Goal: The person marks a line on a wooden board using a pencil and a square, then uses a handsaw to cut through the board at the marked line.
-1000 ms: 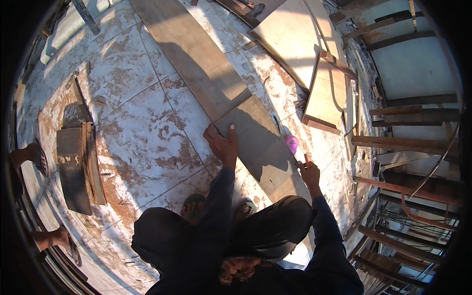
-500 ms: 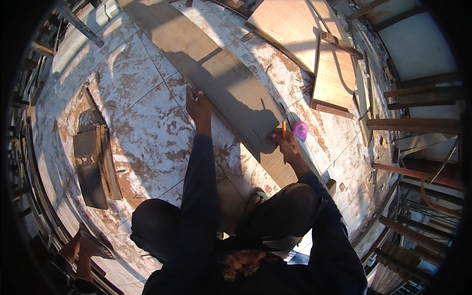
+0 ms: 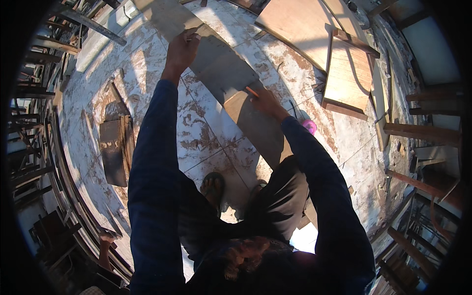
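Note:
A long flat wooden board [image 3: 216, 56] lies over another wooden board [image 3: 253, 123], which continues toward my legs. My left hand [image 3: 182, 51] is closed at the far part of the upper board, its fingers curled over the left edge. My right hand [image 3: 268, 104] grips an orange pencil [image 3: 251, 91] just beside the near end of the upper board, above the lower one. A round pink tape measure [image 3: 309, 127] rests on the floor, right of the boards, partly behind my right sleeve.
Short dark wood pieces [image 3: 114, 152] are stacked at left on the stained tile floor [image 3: 201, 123]. Larger light panels [image 3: 346, 73] lie at the far right. Timber lines both sides. Another person's foot [image 3: 107, 236] shows at the lower left.
The upper board's near end has shifted away from me, uncovering more of the lower board. Both hands have moved farther forward, and my left hand now grips the edge. My legs have straightened somewhat.

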A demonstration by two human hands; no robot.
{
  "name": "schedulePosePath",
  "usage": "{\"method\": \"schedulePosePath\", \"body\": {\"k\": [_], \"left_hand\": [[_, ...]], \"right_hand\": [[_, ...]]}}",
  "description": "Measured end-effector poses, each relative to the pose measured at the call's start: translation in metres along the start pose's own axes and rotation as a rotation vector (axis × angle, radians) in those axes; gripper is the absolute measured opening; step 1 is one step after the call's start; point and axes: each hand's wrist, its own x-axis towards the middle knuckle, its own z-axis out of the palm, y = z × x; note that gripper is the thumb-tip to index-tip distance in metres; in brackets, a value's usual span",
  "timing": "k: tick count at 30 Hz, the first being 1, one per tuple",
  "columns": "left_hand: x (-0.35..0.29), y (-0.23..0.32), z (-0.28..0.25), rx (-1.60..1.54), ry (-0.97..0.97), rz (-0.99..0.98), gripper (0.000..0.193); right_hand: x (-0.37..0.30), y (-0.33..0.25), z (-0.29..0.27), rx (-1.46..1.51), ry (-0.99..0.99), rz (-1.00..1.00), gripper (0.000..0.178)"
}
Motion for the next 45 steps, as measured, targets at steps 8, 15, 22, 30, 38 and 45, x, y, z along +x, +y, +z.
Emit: {"method": "schedulePosePath", "body": {"k": [8, 15, 22, 30, 38, 45], "left_hand": [[0.003, -0.005, -0.088, 0.369, -0.542, 0.14, 0.031], [0.029, -0.164, -0.028, 0.274, -0.446, -0.06, 0.045], [0.153, -0.259, 0.031, 0.539, -0.286, 0.257, 0.057], [0.147, -0.271, 0.043, 0.38, -0.585, 0.418, 0.044], [0.107, -0.256, 0.03, 0.22, -0.646, 0.223, 0.045], [0.105, -0.252, 0.022, -0.115, -0.86, 0.038, 0.046]], "right_hand": [[-0.003, -0.004, -0.028, 0.005, 0.499, 0.332, 0.045], [0.019, 0.006, 0.009, 0.179, 0.58, 0.628, 0.044], [0.015, -0.096, 0.11, 0.246, 0.969, 0.668, 0.052], [0.038, -0.162, 0.162, 0.323, 1.085, 0.865, 0.047], [0.062, -0.156, 0.212, 0.357, 1.515, 0.845, 0.038], [0.102, -0.152, 0.21, 0.679, 1.825, 0.834, 0.032]]}}
